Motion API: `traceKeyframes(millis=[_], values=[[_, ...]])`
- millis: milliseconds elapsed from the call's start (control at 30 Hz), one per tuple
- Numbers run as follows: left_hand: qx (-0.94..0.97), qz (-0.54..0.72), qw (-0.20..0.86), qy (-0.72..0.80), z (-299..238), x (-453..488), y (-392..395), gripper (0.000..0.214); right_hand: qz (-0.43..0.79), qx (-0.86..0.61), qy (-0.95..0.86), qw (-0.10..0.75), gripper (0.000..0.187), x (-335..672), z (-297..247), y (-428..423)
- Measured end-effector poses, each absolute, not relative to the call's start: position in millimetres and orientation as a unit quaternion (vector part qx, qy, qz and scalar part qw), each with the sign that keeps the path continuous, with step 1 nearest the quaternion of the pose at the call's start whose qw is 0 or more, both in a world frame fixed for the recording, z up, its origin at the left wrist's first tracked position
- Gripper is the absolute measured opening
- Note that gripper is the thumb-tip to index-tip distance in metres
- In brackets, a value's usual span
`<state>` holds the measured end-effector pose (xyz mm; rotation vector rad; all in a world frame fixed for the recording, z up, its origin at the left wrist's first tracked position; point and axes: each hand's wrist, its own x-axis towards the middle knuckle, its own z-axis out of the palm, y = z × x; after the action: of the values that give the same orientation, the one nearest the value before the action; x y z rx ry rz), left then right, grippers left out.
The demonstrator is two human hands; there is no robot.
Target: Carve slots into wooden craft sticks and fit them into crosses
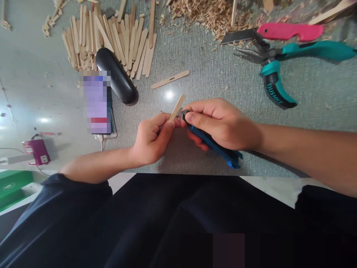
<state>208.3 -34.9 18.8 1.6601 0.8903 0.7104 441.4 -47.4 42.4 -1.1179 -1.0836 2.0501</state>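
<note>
In the head view, take as landmark the flat pale wooden stick with a dark slit-like mark (170, 79), lying alone on the grey textured table (200, 80). Just nearer the body than this landmark, the left hand (153, 137) pinches a second flat, round-ended pale wooden stick (178, 106) between thumb and forefinger, its rounded end slanting up towards the landmark. Nearer the body and to the landmark's right, the right hand (225, 124) grips a blue-handled hand tool with a dark head (214, 143), thumb and forefinger pressed at the head, the other fingers curled beneath and partly hidden. The step in hand seems to be working the pinched stick with the tool; whether the head touches the wood, I cannot tell. The next move probably calls for a steady left pinch, fingertips clear of the head, and small, controlled right-hand pressure. Beyond the landmark and to its left lies a heap of similar wooden sticks (126, 41); to its right rest teal-and-black long-nosed pliers (270, 67).
</note>
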Motion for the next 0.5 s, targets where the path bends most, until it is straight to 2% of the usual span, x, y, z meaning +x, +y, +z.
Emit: traceKeyframes(millis=[367,500], values=[[0.731,0.287,0.493,0.375,19.1,208.3,-36.0,0.037,0.72,-0.465,-0.453,0.248,0.034,438.3,48.0,-46.0],[0.735,0.278,0.494,0.372,19.7,206.5,-35.2,0.032,0.728,-0.471,-0.413,0.279,0.032,438.9,47.0,-46.2]])
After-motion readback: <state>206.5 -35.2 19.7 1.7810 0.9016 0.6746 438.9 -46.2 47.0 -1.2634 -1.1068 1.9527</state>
